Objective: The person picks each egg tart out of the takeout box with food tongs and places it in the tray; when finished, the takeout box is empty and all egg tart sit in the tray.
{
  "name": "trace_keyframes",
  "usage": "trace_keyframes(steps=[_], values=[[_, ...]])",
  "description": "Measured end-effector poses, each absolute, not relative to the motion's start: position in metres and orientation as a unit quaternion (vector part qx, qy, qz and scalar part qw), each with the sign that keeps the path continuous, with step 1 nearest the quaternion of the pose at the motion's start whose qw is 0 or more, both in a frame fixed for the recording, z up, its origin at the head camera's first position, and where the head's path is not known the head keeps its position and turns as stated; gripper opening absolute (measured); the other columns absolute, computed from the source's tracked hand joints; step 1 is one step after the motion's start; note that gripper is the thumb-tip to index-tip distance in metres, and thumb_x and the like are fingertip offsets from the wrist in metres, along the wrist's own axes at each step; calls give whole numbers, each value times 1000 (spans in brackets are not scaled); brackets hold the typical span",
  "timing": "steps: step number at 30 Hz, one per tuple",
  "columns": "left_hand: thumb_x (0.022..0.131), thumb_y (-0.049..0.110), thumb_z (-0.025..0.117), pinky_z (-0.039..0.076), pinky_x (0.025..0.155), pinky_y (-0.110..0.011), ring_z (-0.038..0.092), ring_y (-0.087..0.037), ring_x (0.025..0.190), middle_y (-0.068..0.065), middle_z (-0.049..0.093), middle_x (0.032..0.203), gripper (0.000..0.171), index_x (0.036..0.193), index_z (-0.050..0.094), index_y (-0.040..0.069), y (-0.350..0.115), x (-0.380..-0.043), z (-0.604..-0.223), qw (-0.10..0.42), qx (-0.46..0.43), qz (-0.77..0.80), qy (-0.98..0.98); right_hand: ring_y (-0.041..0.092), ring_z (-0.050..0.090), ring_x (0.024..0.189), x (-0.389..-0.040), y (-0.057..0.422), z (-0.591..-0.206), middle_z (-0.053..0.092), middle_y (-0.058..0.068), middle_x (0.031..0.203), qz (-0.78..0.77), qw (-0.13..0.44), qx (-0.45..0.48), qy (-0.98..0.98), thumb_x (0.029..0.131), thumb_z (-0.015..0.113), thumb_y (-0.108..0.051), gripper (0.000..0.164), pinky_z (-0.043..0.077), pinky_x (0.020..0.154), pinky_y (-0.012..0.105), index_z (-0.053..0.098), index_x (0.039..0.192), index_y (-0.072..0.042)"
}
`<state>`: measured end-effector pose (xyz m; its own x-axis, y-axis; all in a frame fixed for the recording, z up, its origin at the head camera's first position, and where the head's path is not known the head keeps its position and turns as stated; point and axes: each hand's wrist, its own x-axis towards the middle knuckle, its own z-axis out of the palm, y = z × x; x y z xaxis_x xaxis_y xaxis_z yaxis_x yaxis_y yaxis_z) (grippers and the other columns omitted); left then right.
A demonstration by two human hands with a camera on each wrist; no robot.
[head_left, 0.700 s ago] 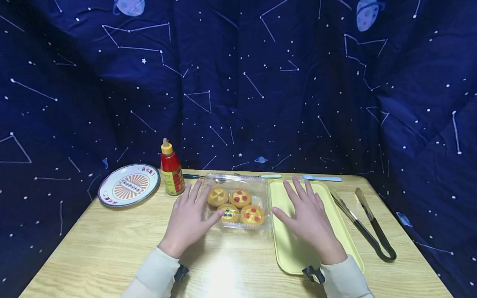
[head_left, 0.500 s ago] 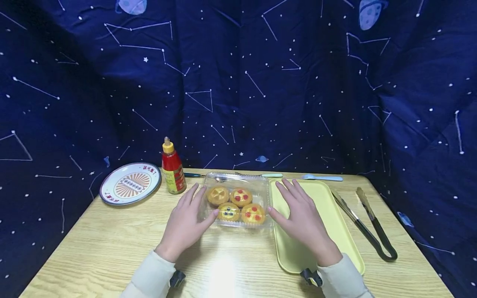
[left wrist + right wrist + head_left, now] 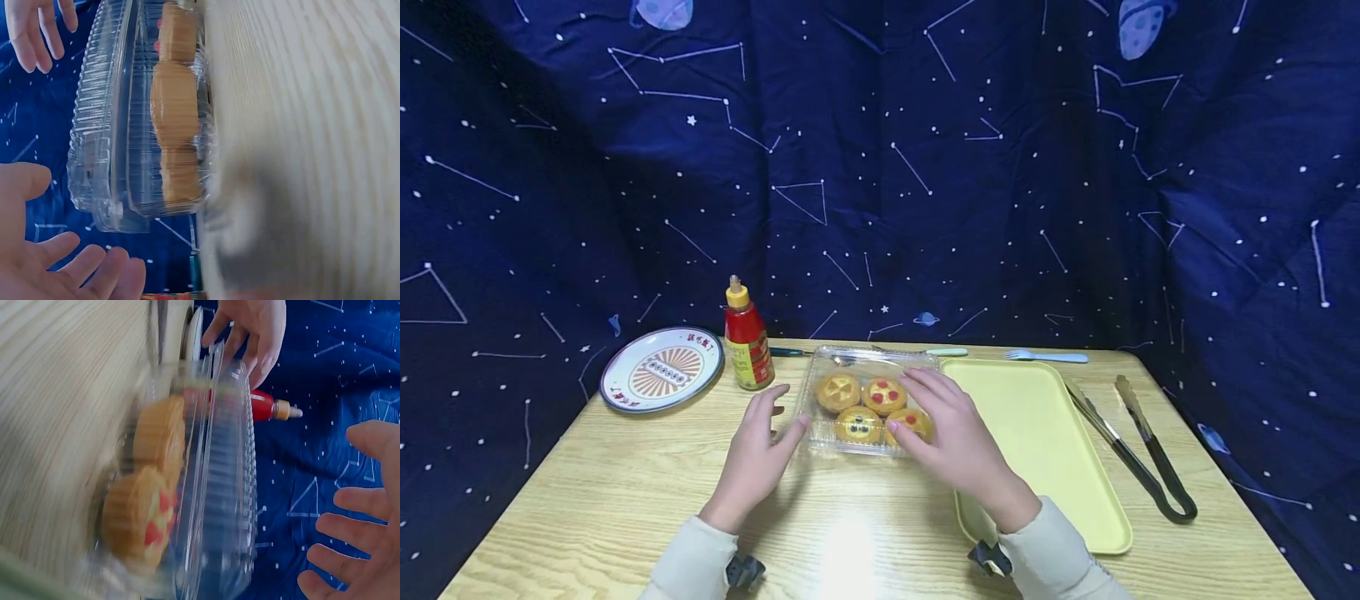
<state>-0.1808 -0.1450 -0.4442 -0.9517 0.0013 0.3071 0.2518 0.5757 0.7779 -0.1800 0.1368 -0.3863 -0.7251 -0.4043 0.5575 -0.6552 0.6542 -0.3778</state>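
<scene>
A clear plastic clamshell box (image 3: 816, 392) with its lid down holds several small tarts (image 3: 859, 425), some with red toppings. My left hand (image 3: 751, 462) hovers at the left side of this box, fingers loosely bent and holding nothing. Over the box's right part is my right hand (image 3: 958, 442), covering some of the tarts in the head view. In the right wrist view the right hand (image 3: 362, 531) has its fingers spread and stands apart from the lid. The left wrist view likewise has a gap between the left hand (image 3: 75, 262) and the box wall (image 3: 103, 150).
A yellow tray (image 3: 1037, 433) lies right of the box, with black-handled tongs (image 3: 1142, 467) beyond it. At the back left stand a plate (image 3: 662, 369) and a red sauce bottle (image 3: 748, 346). A blue fork (image 3: 1047, 357) lies along the back edge.
My right hand has moved left from over the tray to above the box's right side. My left hand has drawn slightly left and its fingers are more bent. The box has hardly moved.
</scene>
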Motion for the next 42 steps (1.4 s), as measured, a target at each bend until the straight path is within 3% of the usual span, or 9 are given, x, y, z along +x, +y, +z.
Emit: trace_keyframes(steps=[7, 17, 26, 33, 42], values=[[100, 27, 60, 51, 84, -40, 62, -26, 105, -13, 55, 132, 45, 138, 48, 7, -147, -187, -456, 125, -18, -518, -846, 26, 46, 131, -188, 109, -385, 56, 4, 137, 285, 219, 334, -871, 91, 70, -35, 51, 34, 109, 49, 60, 133, -9], [102, 17, 52, 54, 67, -32, 62, -17, 82, -13, 60, 113, 35, 132, 52, -1, -143, -198, -465, 106, 42, -614, -781, 25, 48, 129, -198, 79, -384, 58, 6, 136, 264, 196, 359, -873, 91, 70, -34, 49, 36, 108, 47, 61, 132, -9], [102, 15, 50, 47, 67, -23, 56, -12, 84, -9, 63, 104, 28, 124, 57, -2, -137, -209, -477, 75, 74, -703, -703, 29, 42, 135, -212, 58, -388, 55, 8, 140, 220, 166, 362, -890, 90, 71, -38, 47, 33, 109, 54, 63, 130, -14], [99, 14, 53, 48, 65, -21, 57, -11, 81, -4, 63, 97, 26, 119, 60, -2, -135, -215, -485, 83, 75, -730, -674, 30, 39, 137, -219, 47, -392, 52, 6, 143, 183, 137, 349, -909, 90, 69, -43, 48, 32, 110, 53, 64, 130, -15], [100, 15, 55, 51, 68, -22, 59, -11, 80, -4, 63, 94, 25, 113, 58, -6, -138, -215, -492, 42, 61, -780, -622, 30, 41, 136, -222, 35, -406, 50, 5, 145, 115, 122, 325, -931, 86, 70, -53, 56, 34, 109, 52, 64, 130, -20]])
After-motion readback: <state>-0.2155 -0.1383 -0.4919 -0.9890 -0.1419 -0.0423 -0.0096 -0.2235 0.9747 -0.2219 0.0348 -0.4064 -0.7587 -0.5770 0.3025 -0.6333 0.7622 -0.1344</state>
